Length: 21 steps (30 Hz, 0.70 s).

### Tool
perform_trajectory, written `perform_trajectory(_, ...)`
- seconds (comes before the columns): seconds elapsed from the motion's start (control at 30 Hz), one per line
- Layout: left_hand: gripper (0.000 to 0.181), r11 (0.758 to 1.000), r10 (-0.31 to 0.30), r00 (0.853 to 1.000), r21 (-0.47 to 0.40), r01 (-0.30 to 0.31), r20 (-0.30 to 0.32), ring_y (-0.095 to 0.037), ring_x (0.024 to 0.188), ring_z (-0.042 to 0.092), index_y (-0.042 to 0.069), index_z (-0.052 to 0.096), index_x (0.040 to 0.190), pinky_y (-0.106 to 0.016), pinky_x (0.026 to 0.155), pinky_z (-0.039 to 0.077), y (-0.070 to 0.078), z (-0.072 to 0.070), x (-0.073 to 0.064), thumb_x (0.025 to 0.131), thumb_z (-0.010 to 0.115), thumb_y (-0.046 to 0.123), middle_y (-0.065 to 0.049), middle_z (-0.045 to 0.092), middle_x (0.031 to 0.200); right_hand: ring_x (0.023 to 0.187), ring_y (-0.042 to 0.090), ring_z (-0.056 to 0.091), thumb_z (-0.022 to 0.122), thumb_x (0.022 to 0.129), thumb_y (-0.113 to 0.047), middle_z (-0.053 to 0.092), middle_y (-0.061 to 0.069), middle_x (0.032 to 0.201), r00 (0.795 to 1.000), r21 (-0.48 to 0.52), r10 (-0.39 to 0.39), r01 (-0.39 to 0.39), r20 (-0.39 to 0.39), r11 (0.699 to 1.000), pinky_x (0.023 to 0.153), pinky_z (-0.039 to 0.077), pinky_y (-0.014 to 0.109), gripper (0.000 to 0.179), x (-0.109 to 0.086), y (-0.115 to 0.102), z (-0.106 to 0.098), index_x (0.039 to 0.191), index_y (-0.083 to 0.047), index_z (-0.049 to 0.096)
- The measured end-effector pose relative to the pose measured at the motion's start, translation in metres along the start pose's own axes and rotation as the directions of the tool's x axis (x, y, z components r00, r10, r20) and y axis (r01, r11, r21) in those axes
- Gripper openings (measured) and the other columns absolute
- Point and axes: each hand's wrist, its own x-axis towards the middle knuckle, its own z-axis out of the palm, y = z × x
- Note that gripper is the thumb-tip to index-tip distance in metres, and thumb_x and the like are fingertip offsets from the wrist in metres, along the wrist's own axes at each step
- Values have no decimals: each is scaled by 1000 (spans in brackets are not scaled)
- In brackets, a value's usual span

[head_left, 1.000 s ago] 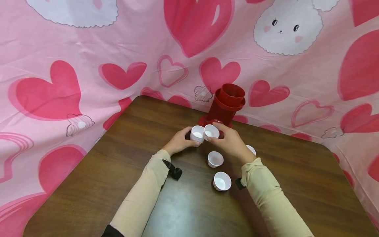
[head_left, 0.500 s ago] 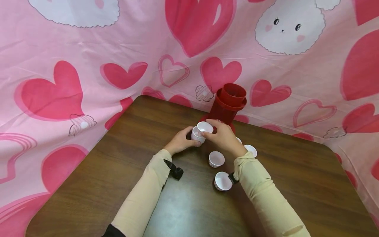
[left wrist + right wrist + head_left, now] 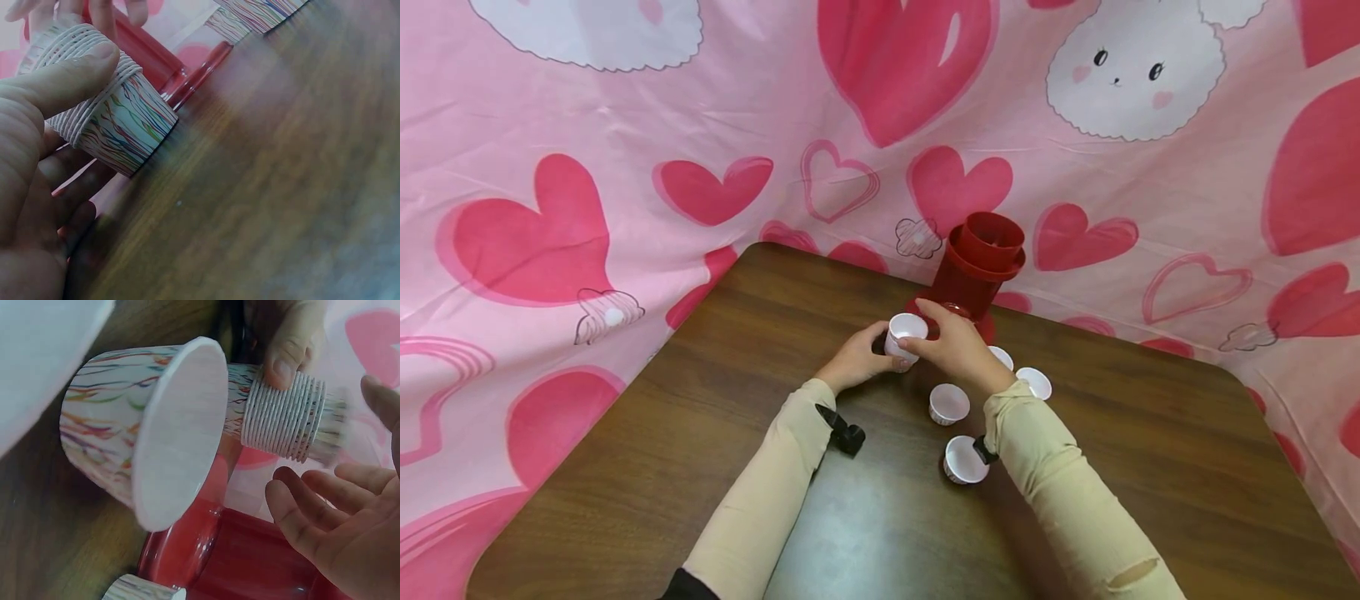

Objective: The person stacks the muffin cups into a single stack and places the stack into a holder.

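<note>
Your left hand (image 3: 859, 358) gripped the patterned cup stack (image 3: 898, 343), thumb across the rolled rims and fingers round the far side. Your right hand (image 3: 958, 346) was at the stack's mouth, thumb and fingers spread to either side; whether the fingertips touched paper, cannot tell. The stack was held just in front of the red container (image 3: 973, 271). Four loose cups (image 3: 949, 405) stood nearby on the wooden table (image 3: 700, 417).

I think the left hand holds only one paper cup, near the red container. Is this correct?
Not one cup: the left hand holds a stack of nested paper cups, near the red container. The left wrist view shows their many rims.
</note>
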Motion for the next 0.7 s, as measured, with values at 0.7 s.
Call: perform_trajectory(0.7, 69, 1000, -2, 1000, -24, 2, -21, -26, 123, 53, 6, 54, 139, -45, 109, 37, 1, 1, -1, 81, 87, 26, -11, 61, 131, 134, 50, 40, 71, 93, -36, 47, 28, 146, 989, -170, 146, -149, -34, 974, 108, 30, 64, 73, -74, 74, -63, 149, 3, 43)
